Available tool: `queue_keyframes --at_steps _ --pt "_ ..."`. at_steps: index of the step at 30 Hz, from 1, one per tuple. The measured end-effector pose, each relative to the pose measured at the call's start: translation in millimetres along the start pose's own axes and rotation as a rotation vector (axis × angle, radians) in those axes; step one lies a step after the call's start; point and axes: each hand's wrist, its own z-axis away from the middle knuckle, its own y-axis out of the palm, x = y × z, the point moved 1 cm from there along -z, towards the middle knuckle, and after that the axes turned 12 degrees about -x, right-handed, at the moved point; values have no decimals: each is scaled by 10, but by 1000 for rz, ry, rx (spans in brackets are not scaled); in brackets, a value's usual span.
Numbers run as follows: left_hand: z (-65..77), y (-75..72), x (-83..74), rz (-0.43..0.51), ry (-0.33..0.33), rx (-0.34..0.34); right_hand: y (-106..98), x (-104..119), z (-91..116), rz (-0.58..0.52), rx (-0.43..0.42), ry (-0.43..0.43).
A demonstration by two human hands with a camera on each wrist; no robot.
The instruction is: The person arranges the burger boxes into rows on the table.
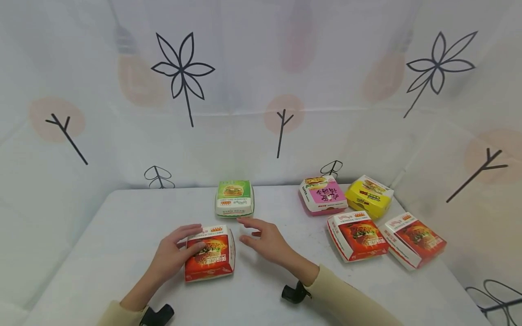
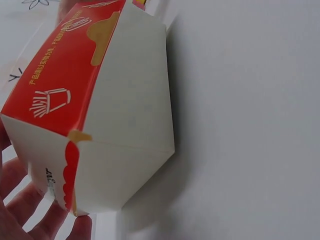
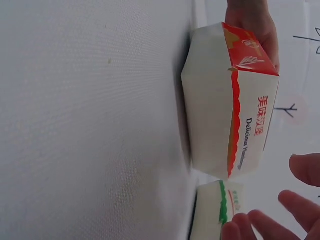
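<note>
A red burger box (image 1: 209, 256) with white sides sits on the table, its lid printed with a burger. My left hand (image 1: 173, 251) holds its left side, thumb over the lid and the other fingers along the far left edge. Those fingers (image 2: 25, 202) curl against the box's white side in the left wrist view. To the right of the box, my right hand (image 1: 265, 240) hovers apart from it, thumb and fingers spread with nothing between them. Its index fingertip points toward the near edge of a green burger box (image 1: 234, 199) standing behind the red one.
At the right of the white table (image 1: 134, 213) stand a pink box (image 1: 324, 194), a yellow box (image 1: 369, 197) and two more red boxes, one nearer the middle (image 1: 359, 235) and one near the right edge (image 1: 416, 240). A patterned white cloth (image 1: 240, 149) hangs behind.
</note>
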Motion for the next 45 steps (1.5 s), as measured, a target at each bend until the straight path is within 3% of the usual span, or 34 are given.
queue_keyframes --at_steps 12,22,37,45 --pt "-96 335 -192 52 28 53 -6 -42 -8 -66 26 46" --pt "-152 504 -253 87 66 48 -38 -123 -47 -33 4 119" --pt "-229 512 -256 89 67 81 -70 -190 -108 -49 7 138" --pt "-213 309 -293 -24 182 187 -86 -165 -81 -51 4 144"
